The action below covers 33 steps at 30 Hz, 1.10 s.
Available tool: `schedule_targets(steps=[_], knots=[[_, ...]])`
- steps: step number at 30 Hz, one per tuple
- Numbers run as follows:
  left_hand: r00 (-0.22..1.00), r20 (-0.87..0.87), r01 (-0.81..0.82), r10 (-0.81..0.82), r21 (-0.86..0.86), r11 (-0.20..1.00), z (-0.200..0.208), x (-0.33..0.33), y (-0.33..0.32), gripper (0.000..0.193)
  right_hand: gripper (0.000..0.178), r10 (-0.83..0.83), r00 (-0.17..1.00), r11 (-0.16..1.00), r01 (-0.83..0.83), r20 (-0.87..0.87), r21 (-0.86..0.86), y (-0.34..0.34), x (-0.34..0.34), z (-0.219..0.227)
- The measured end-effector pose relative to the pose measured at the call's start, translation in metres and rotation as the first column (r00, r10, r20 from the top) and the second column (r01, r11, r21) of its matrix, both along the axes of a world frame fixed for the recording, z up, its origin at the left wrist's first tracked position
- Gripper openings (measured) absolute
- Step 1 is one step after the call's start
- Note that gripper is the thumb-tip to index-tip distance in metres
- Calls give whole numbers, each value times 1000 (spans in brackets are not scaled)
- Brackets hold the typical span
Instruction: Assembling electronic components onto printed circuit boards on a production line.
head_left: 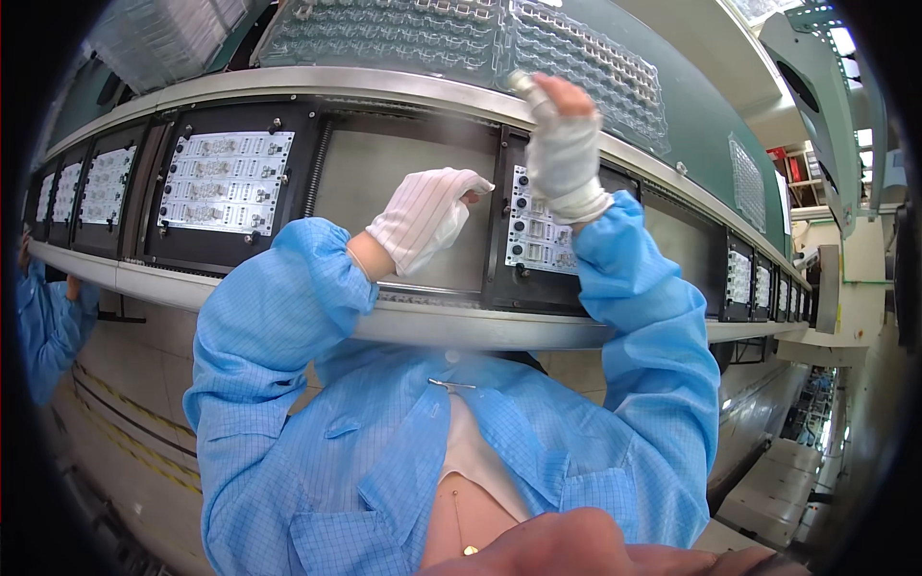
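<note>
My right hand in its white striped glove pinches a small pale blurred piece whose shape I cannot make out. That wrist and blue sleeve cover much of the white circuit board in its black carrier frame. My gloved left hand curls so its fingertips are hidden. The clear plastic blister trays on the shelf are cut off at the top edge. A co-worker's blue sleeve is clipped at the left rim.
</note>
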<state>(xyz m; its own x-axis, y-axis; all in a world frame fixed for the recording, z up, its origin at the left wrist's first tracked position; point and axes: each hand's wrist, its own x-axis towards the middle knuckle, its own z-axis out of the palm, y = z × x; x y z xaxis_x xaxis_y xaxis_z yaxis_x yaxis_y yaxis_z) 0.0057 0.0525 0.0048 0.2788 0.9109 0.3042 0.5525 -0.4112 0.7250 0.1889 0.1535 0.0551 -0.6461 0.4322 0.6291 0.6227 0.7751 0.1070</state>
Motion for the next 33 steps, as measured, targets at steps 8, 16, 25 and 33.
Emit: schedule_targets(steps=[8,16,25,33], knots=[[1000,3,13,-13,74,997,1,1,-1,27,67,136,988,990,-133,-66,50,23,-5,1],[994,-77,-61,80,225,973,-12,30,2,25,73,50,974,999,-46,-222,25,26,19,15],[994,-16,-103,112,276,956,-15,52,5,14,70,31,963,908,-140,-269,-395,-45,89,-9],[994,107,-39,17,205,978,-18,50,7,11,69,76,964,839,-200,-255,-507,-78,96,-16]])
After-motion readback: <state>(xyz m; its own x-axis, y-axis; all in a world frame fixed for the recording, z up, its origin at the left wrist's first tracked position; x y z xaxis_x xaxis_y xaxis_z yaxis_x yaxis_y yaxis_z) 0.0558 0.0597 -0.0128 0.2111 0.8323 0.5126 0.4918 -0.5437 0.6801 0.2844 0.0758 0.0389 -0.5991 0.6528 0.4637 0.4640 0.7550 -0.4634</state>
